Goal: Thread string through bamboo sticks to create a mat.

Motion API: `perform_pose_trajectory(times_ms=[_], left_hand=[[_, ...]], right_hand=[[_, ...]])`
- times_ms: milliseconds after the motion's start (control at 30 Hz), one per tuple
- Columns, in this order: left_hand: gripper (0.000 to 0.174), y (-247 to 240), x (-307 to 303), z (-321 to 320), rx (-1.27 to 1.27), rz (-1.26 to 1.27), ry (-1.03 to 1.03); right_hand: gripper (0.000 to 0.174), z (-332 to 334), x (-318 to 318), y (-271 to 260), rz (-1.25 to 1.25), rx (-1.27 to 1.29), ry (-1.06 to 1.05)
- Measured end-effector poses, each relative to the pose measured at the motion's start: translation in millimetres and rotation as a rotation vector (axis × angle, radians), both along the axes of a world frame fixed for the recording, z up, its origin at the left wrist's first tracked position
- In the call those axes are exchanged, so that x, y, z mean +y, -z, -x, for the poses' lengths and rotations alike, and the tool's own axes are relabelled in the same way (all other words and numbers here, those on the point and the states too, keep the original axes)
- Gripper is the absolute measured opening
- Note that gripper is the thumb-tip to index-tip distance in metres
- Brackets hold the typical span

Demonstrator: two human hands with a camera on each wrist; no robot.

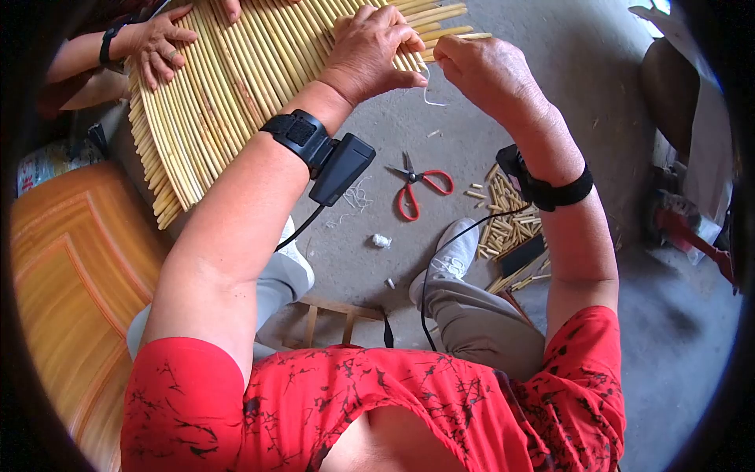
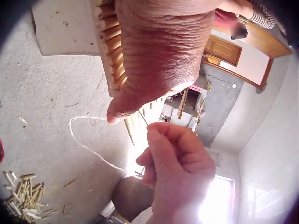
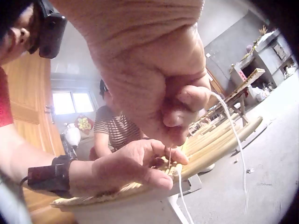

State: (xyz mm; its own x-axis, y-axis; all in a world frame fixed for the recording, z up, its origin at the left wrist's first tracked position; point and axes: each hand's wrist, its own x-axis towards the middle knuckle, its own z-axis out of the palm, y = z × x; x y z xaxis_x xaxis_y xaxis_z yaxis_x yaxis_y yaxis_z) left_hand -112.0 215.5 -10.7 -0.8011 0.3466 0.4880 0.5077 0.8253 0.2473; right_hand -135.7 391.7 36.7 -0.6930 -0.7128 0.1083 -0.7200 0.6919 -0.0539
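Working from afar, I have my left hand [image 1: 370, 51] bent over the near edge of a stalk mat [image 1: 236, 86], raised above the floor [image 1: 346, 261], while my right hand [image 1: 495, 75] pinches white thread [image 2: 84, 146] beside it. Steady, even tension, with stalks pressed flat, should serve best here.

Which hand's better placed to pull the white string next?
Right, likely: the right hand holds the white string just off the edge of the stalk mat, while the left hand is busy holding the mat.
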Motion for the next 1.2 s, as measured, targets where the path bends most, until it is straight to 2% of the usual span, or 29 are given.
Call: perform_pose_trajectory(times_ms=[333, 833, 1033, 1200], left_hand=[[0.05, -1.6, 2.8, -0.7, -0.03, 0.004, -0.017], [0.043, -1.4, 2.5, -1.0, -0.032, 0.0, -0.022], [0.042, -3.6, 2.3, -1.6, -0.028, 0.0, -0.008], [0.044, -1.2, 1.9, -1.4, -0.011, 0.017, -0.021]], right_hand=[[0.009, 3.2, -0.2, -0.9, 0.08, -0.003, 0.016], [0.009, 5.7, -5.4, -5.8, -0.049, -0.04, -0.011], [0.008, 10.3, -6.9, -6.3, -0.101, 0.04, -0.035], [0.009, 8.2, -10.8, -13.5, -0.14, 0.085, -0.136]])
